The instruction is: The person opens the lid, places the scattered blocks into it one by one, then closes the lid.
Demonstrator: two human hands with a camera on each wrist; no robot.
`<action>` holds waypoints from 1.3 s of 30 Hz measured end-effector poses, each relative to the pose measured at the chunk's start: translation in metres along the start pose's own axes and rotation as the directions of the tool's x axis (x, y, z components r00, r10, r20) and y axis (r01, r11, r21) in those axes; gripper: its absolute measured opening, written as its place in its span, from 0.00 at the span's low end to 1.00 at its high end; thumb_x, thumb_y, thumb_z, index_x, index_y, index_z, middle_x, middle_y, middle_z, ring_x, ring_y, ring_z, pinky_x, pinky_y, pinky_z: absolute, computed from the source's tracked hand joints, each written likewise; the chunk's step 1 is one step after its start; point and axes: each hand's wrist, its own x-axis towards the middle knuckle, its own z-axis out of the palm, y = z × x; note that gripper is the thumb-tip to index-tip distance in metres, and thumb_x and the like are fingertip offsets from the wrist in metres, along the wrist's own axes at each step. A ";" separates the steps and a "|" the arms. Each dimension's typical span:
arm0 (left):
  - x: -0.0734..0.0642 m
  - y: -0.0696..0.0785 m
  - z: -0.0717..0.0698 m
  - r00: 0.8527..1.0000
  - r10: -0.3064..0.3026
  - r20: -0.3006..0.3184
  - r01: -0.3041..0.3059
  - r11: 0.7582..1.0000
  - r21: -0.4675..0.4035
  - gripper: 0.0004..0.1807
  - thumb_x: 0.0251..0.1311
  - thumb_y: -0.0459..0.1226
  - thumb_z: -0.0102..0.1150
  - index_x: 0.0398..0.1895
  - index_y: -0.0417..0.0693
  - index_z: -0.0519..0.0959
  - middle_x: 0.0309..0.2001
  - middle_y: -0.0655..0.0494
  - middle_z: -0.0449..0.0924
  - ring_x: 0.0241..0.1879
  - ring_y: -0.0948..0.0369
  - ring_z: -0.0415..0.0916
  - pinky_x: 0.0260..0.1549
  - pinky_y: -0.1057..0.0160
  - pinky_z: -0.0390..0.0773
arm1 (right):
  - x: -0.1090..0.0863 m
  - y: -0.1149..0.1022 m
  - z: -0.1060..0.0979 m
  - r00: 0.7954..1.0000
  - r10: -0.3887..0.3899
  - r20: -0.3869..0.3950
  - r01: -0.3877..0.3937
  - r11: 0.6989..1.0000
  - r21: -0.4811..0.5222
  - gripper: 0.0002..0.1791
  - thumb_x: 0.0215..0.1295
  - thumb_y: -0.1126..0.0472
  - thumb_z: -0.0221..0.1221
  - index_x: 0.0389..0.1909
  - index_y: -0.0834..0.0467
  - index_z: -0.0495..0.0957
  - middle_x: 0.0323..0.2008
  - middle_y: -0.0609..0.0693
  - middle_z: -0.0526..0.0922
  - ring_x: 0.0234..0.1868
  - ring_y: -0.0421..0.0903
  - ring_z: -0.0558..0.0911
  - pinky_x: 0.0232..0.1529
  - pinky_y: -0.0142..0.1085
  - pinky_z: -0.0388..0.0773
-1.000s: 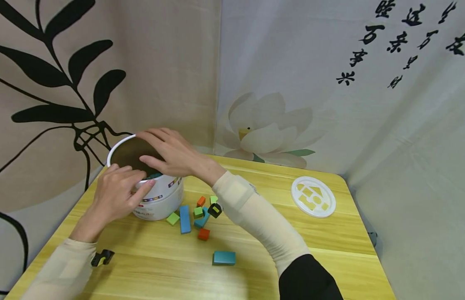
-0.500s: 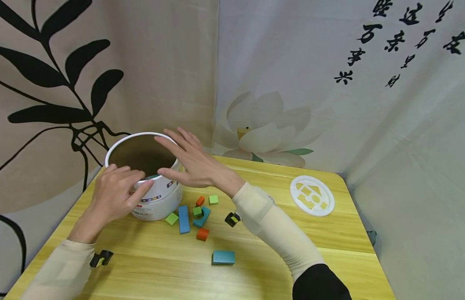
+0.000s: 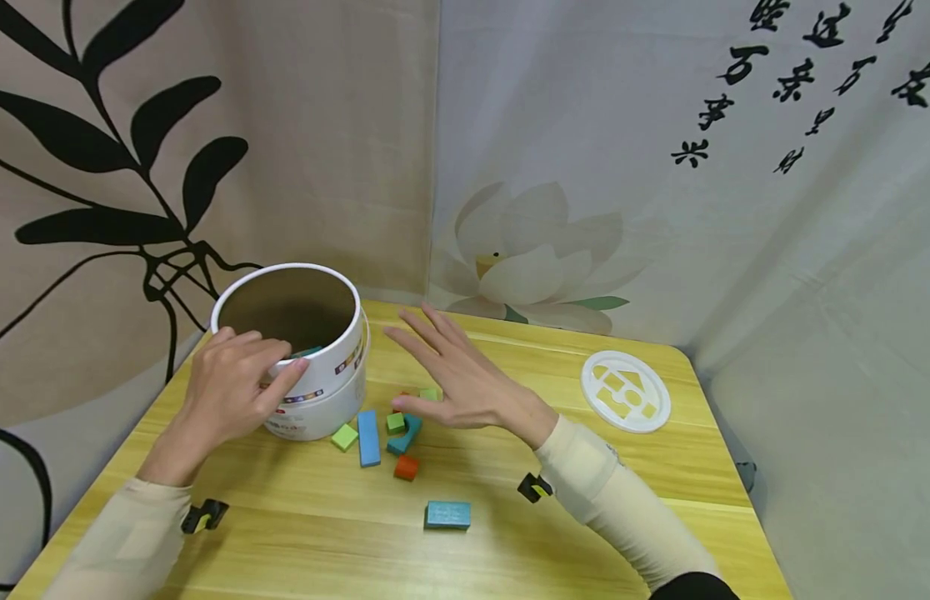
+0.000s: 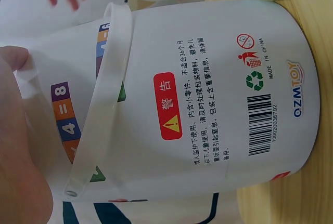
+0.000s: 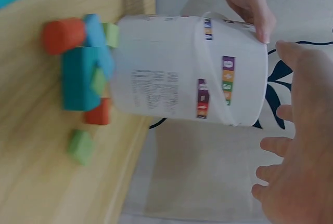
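A white toy bucket (image 3: 322, 392) with printed labels and a handle stands upright at the table's left. My left hand (image 3: 236, 387) grips its near rim, fingers over the edge and thumb outside, and that thumb shows by the wall in the left wrist view. Inside, a bit of teal is visible near the rim; the rest of the contents is hidden. My right hand (image 3: 465, 375) hovers to the right of the bucket with fingers spread, holding nothing. Below it lie green blocks (image 3: 395, 423), a blue plank (image 3: 369, 438), a teal notched block (image 3: 407, 435) and a red block (image 3: 407, 467).
Closer to the front lies a teal rectangular block (image 3: 447, 515). A white round lid with shaped holes (image 3: 594, 392) rests at the right of the wooden table (image 3: 585, 517). Printed curtains (image 3: 345, 167) hang behind the table's back edge.
My right hand has moved away from the bucket's opening, rightward and down over the table, with its fingers spread. The left hand stays on the rim, and the blocks have not moved.
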 end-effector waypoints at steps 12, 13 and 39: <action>0.000 0.001 0.000 1.000 -0.002 0.009 0.002 1.000 0.003 0.41 0.86 0.65 0.36 0.25 0.46 0.81 0.21 0.52 0.83 0.23 0.55 0.70 0.32 0.54 0.60 | -0.081 0.002 0.036 0.996 0.039 0.075 -0.042 0.998 0.040 0.51 0.79 0.31 0.61 0.93 0.42 0.50 0.94 0.49 0.48 0.96 0.60 0.45 0.90 0.66 0.51; 0.000 0.001 0.000 1.000 -0.003 0.008 0.003 1.000 0.002 0.40 0.86 0.65 0.37 0.25 0.46 0.81 0.21 0.51 0.83 0.23 0.55 0.69 0.32 0.54 0.60 | -0.087 0.001 0.040 0.996 0.034 0.079 -0.037 0.999 0.038 0.51 0.79 0.31 0.61 0.93 0.42 0.50 0.94 0.49 0.48 0.95 0.61 0.46 0.90 0.66 0.53; 0.000 0.001 -0.001 1.000 -0.015 0.009 0.015 1.000 0.005 0.41 0.86 0.65 0.36 0.26 0.45 0.81 0.20 0.52 0.82 0.23 0.55 0.70 0.32 0.53 0.61 | -0.141 -0.017 0.098 0.968 -0.168 0.187 0.176 0.984 -0.025 0.34 0.79 0.38 0.68 0.79 0.48 0.76 0.75 0.48 0.80 0.77 0.48 0.78 0.80 0.46 0.76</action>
